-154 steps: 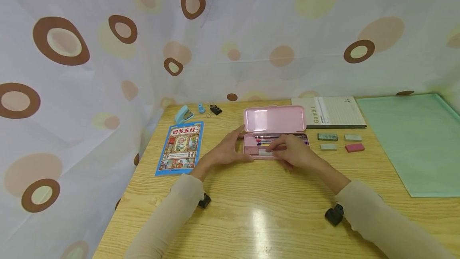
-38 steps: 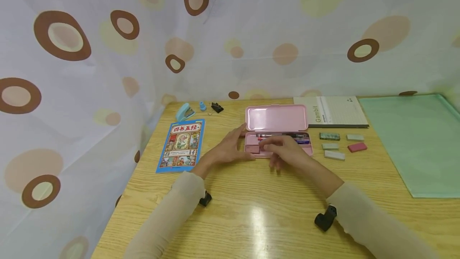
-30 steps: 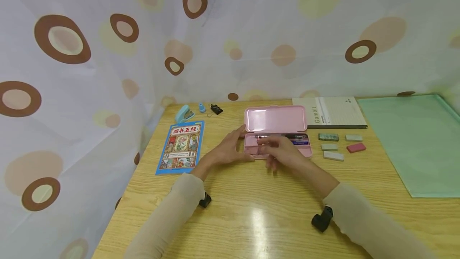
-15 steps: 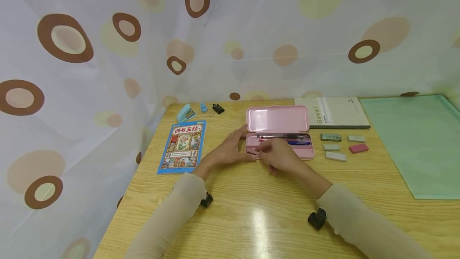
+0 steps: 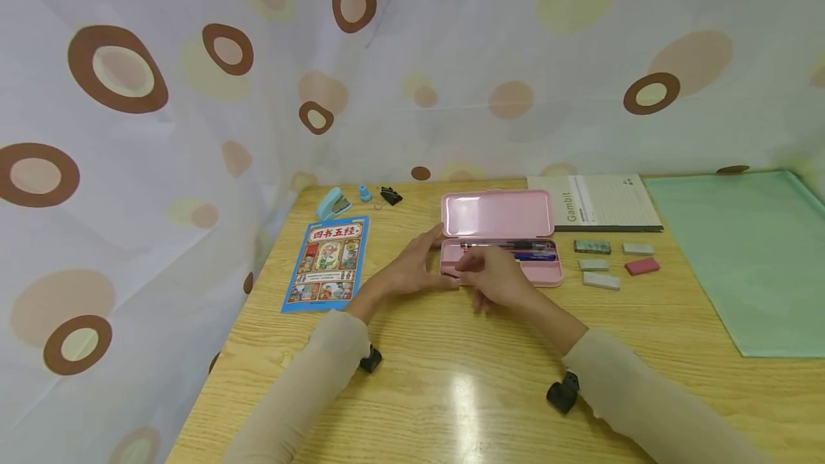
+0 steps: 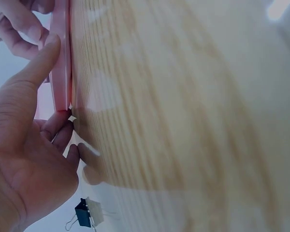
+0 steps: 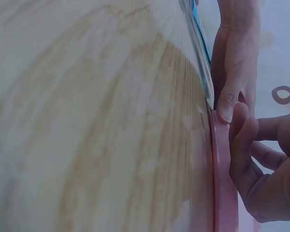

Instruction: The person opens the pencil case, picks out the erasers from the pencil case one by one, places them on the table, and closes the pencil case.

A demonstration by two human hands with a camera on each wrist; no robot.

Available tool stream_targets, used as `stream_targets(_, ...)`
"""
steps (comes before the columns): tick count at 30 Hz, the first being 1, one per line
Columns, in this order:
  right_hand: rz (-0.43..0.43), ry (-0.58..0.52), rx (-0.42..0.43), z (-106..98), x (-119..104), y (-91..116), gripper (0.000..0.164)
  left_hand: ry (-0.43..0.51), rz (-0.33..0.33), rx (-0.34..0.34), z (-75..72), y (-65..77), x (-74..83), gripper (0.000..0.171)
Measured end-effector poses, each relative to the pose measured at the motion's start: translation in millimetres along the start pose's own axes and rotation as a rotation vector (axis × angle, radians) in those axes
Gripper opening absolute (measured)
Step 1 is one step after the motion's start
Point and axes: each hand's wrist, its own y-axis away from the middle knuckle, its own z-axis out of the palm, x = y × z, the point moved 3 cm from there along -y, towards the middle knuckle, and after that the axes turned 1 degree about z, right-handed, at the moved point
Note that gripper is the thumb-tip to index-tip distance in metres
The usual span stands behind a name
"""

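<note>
A pink pencil case (image 5: 544, 274) lies with its lid (image 5: 496, 212) raised, pens (image 5: 535, 256) in its back compartment. My left hand (image 5: 409, 267) holds its left end, thumb (image 6: 48, 50) along the front wall and the other fingers round the end. Over the front compartment, my right hand (image 5: 496, 278) pinches a pink eraser (image 5: 450, 273) at the left corner, mostly hidden by the fingers. In the right wrist view the bent fingers of the right hand (image 7: 266, 164) are close above the case wall, near the left thumb.
Right of the case lie a patterned eraser (image 5: 591, 246), a pink eraser (image 5: 642, 266) and several whitish ones (image 5: 601, 280). Behind them is a notebook (image 5: 606, 203), with a green tray (image 5: 741, 263) farther right. A blue book (image 5: 326, 263), stapler (image 5: 332, 203) and binder clip (image 5: 390, 196) lie left.
A white eraser has gone from the case to the table on the right. The right hand has moved left within the case and taken hold of the pink eraser, which has tilted. The left hand stays.
</note>
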Motion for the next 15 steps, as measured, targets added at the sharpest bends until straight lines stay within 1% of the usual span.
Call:
stream_targets(9,-0.005,-0.085,-0.016,-3.3,5.3,3.2,0.024,0.000,0.015,-0.012,1.3,-1.5,-1.7,0.117)
stream_targets(15,-0.011,-0.002,0.011,-6.0,4.3,4.7,0.022,0.011,-0.003,-0.019,0.9,-1.1,-1.8,0.119)
